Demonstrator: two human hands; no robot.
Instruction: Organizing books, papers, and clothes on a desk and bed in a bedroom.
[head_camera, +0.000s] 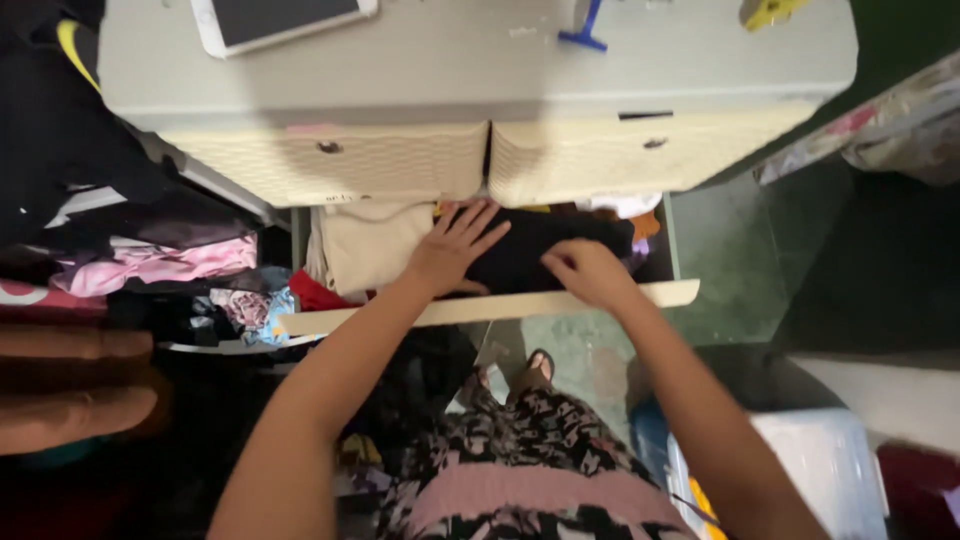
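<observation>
- Fingers (478, 222) of my left hand (450, 252) are spread apart and laid flat on the black garment (530, 250), pressing it down rather than gripping it; I judge the flat palm is there to keep the fold from springing open.
- My right hand (592, 272) rests at the near edge of the same garment, its fingers curled together and bent downward; I cannot tell whether they pinch the cloth or only touch it.
- That black garment lies folded in the open drawer (500, 305), to the right of the middle, just behind the pale front rail.
- Beside it on the left a cream folded cloth (370, 245) sits flat, with a red piece (315, 293) tucked at its near corner; things are packed side by side, I think, so each stays in its own stack.
- Above the open drawer, two shut drawers with small round knobs (330, 147) form the front of the pale green dresser (700, 60).
- On the dresser top: a white-rimmed tablet (285, 20) with a dark screen at the left, a small blue tool (588, 28) near the middle, a yellow object (770, 10) at the right edge.
- A small pink rectangular sticker (312, 129) sits on the dresser's front lip above the left drawer, and a dark narrow one (645, 115) above the right.
- Left of the dresser, a heap of clothes (150, 262), pink and dark, is piled loosely.
</observation>
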